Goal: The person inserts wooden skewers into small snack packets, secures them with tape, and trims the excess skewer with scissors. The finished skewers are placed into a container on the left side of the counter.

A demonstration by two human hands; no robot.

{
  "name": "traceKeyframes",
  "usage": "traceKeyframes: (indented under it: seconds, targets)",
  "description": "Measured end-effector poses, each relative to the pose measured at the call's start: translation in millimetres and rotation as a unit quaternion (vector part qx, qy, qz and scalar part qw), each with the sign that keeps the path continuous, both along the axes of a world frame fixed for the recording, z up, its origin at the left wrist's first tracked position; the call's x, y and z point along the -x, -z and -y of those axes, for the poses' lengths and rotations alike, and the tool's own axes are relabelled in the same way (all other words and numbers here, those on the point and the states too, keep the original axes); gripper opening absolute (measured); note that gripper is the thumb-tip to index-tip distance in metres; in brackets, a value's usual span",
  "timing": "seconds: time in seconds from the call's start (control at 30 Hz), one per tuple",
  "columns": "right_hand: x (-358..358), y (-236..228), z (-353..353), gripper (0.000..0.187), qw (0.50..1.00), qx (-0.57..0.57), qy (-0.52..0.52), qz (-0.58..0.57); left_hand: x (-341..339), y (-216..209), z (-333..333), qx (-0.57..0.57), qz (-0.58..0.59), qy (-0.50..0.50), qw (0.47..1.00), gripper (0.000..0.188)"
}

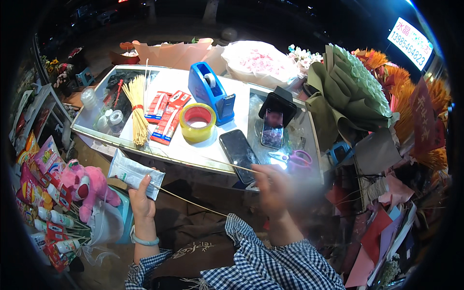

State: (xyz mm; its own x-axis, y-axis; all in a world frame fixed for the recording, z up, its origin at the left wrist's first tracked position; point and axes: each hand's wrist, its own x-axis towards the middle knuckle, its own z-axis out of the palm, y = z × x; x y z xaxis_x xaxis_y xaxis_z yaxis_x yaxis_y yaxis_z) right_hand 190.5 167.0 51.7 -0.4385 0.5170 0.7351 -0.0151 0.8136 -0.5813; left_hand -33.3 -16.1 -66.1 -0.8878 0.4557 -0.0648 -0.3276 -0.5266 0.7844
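Note:
My left hand grips a silvery-white snack packet, thumb on its face near the right end. A thin wooden stick runs from that end of the packet down to the right, toward my lap. To the right, my right hand is raised at the front edge of the display case, its outer side blurred. Its fingertips pinch another thin stick, which points left across the case's edge. Just beyond this hand lies a dark phone, with purple-handled scissors to its right.
On the white-topped display case are a bundle of sticks, red packets, a yellow tape roll, a blue tape dispenser and a propped phone. Wrapped bouquets line the back. A pink plush toy sits left.

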Motion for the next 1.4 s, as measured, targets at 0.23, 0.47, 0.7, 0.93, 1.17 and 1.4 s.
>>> traceKeyframes:
  seconds: [0.23, 0.47, 0.7, 0.93, 1.17, 1.4]
  targets:
    - [-38, -23, -16, 0.03, 0.955, 0.094, 0.042, -0.278, -5, -1, -6, 0.001, -0.003, -0.003, 1.0, 0.047]
    - [-36, -10, -15, 0.022, 0.889, 0.361, -0.089, -0.266, -9, -2, -8, -0.002, -0.018, 0.031, 0.999, 0.044]
    - [6, 39, 38, 0.026, 0.743, 0.619, -0.253, -0.022, -13, -6, -10, -0.005, 0.006, 0.027, 1.0, 0.043]
    - [1, 20, 26, 0.028, 0.934, 0.283, -0.212, 0.049, -16, -16, -21, -0.033, 0.034, 0.0, 0.999, 0.044]
    - [26, 40, 49, 0.017, 0.956, 0.017, -0.189, 0.222, -24, -21, -31, -0.055, 0.042, 0.014, 0.997, 0.041]
    - [29, 48, 48, 0.015, 0.953, 0.013, -0.185, 0.24, -32, -44, -31, -0.086, 0.086, 0.071, 0.99, 0.037]
